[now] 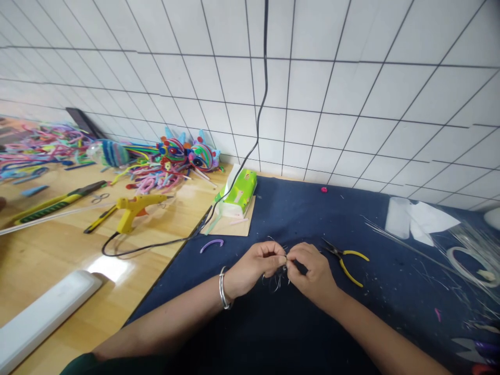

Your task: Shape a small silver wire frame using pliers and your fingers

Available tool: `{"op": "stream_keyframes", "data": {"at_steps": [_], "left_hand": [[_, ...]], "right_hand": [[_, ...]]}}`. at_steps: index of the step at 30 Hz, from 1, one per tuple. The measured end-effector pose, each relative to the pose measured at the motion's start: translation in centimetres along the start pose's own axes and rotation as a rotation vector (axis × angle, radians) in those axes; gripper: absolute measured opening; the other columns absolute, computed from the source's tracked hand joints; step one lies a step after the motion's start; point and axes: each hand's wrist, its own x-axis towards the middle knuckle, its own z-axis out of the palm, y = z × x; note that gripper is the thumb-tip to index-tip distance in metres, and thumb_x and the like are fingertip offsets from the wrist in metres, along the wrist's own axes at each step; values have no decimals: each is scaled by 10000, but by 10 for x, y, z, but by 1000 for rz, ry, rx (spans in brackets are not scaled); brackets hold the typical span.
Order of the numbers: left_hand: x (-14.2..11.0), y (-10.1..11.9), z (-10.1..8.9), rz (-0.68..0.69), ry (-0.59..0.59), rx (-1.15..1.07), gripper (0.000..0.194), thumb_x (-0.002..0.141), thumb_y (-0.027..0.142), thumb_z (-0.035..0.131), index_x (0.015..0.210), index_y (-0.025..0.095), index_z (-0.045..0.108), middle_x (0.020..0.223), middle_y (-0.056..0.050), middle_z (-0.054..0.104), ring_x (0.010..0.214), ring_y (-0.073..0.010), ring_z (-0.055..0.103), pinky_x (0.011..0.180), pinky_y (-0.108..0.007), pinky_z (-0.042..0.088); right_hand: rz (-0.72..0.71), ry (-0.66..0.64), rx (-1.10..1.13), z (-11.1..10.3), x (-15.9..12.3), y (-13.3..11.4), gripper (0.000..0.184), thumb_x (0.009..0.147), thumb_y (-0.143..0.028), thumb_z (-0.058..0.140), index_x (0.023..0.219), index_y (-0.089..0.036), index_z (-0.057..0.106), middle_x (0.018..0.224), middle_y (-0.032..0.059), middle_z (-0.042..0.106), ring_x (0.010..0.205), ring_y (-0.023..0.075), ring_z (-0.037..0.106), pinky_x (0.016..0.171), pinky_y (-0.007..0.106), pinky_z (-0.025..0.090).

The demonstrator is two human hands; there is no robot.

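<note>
Over the dark blue cloth [297, 219], my left hand [253, 266] and my right hand [312, 271] meet fingertip to fingertip. Both pinch a small tangle of thin wire [277, 281], whose loose loops hang beneath the fingers. The exact spot they grip is mostly hidden by the fingertips. A silver bangle [224, 289] circles my left wrist. Just beyond my right hand lie yellow-handled pliers [346, 258], jaws toward the wall. A curved purple pipe cleaner piece [211, 245] rests to the left of my left hand.
Left, on the wooden table [156, 281], are a yellow glue gun [136, 208] with its black cord, cutters [58, 205], a white bar [47, 317] and colourful pipe cleaner crafts [175, 153]. A green tissue pack [240, 192] stands near the wall. Wire bundles [472, 255] and scissors [474, 350] lie right.
</note>
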Motion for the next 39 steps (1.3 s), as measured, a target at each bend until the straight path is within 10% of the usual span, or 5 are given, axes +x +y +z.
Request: {"op": "stream_keyframes", "data": {"at_steps": [39], "left_hand": [[1,-2,15,92,173,0,164,793,251,580,722,103,580,611,-12,567,591,-99,493,615,-232,394]], "right_hand": [[-103,35,-269,4,-7,0,144,807,-84,452,721,-153,545,725,43,579,698,152,520,691,323,415]]}}
